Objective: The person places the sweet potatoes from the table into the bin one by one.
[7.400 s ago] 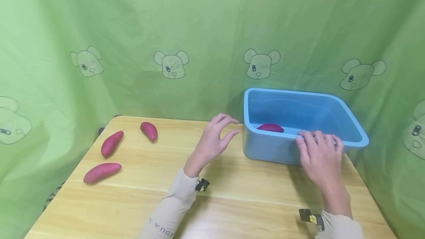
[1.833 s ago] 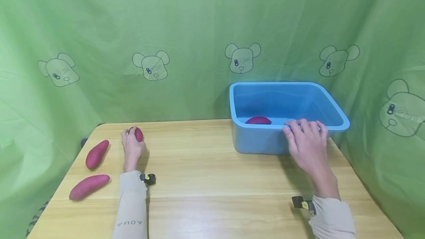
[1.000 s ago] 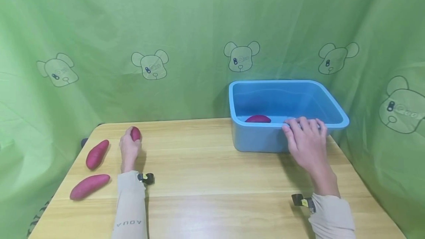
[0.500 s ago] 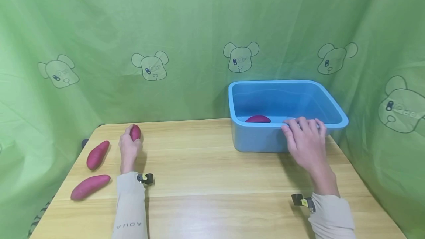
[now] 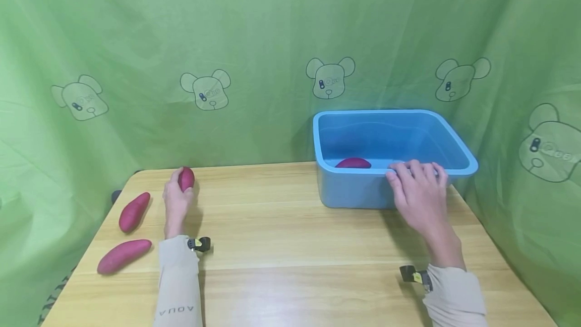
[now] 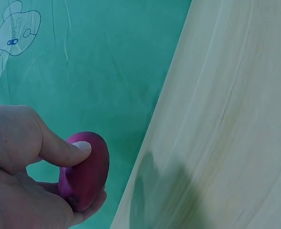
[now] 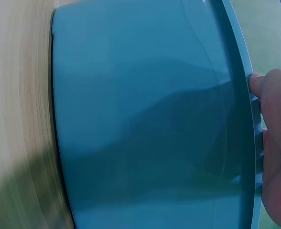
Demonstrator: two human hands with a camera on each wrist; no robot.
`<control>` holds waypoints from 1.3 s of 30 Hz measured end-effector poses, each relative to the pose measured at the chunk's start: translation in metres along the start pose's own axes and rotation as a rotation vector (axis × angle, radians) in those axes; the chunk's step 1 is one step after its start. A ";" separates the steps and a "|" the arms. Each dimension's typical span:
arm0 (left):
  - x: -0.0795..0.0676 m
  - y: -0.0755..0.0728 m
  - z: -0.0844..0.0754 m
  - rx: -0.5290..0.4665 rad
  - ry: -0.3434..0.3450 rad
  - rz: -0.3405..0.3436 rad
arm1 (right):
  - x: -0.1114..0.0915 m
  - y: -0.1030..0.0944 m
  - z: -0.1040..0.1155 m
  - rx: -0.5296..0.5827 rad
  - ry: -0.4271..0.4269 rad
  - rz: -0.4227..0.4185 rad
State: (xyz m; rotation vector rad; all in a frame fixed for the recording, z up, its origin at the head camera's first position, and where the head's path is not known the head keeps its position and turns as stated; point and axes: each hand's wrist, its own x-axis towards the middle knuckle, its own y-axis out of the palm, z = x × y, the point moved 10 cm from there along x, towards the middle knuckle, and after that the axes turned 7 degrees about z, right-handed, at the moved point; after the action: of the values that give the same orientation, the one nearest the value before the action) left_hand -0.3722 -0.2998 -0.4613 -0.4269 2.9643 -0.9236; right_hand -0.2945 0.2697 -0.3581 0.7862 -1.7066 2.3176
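Head: green curtain (image 5: 268, 19) backs a wooden table (image 5: 281, 238); left hand (image 5: 176, 202) grips sweet potato (image 5: 187, 178), right hand (image 5: 421, 200) grips tub (image 5: 354, 189).

Your one-o'clock tub (image 5: 354, 191) looks smooth plastic, eleven-o'clock sweet potato (image 5: 186, 179) matt, twelve-o'clock curtain (image 5: 272, 29) creased cloth, six-o'clock table (image 5: 290, 291) glossy wood.

Four sweet potatoes (image 5: 134, 212) — three at eight o'clock, one at three o'clock — one blue tub (image 5: 354, 191), two hands (image 5: 176, 203), one table (image 5: 290, 246).

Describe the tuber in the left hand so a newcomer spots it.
On the wooden table, look far left of the blue tub. There, a purplish-red tuber has two loose neighbours; it alone is gripped, by the left hand.
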 end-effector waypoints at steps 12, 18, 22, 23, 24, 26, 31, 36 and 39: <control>-0.003 -0.007 -0.015 0.014 0.050 -0.046 | -0.001 -0.002 0.000 0.008 0.000 -0.002; -0.006 -0.010 -0.025 0.004 0.066 -0.060 | -0.001 -0.002 0.000 0.009 -0.001 -0.001; -0.008 -0.012 -0.031 0.001 0.070 -0.071 | -0.001 -0.003 0.000 0.010 -0.004 -0.004; -0.009 -0.012 -0.033 0.000 0.071 -0.074 | -0.001 -0.003 0.000 0.011 -0.004 -0.005; -0.009 -0.013 -0.035 -0.001 0.075 -0.077 | -0.001 -0.003 0.000 0.010 -0.005 -0.006; -0.011 -0.014 -0.038 -0.002 0.082 -0.084 | -0.001 -0.003 0.000 0.010 -0.006 -0.007; -0.013 -0.014 -0.044 -0.006 0.088 -0.088 | -0.001 -0.003 0.000 0.010 -0.004 -0.003; -0.016 -0.013 -0.047 -0.018 0.095 -0.092 | -0.001 -0.002 0.000 0.012 -0.006 -0.003; -0.019 -0.011 -0.051 -0.025 0.106 -0.090 | -0.001 -0.002 0.000 0.013 -0.007 -0.005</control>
State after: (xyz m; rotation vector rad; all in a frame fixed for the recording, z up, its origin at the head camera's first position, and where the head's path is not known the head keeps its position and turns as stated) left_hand -0.3559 -0.2747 -0.4142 -0.5330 3.0785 -0.9465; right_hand -0.2926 0.2708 -0.3572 0.8012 -1.6919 2.3276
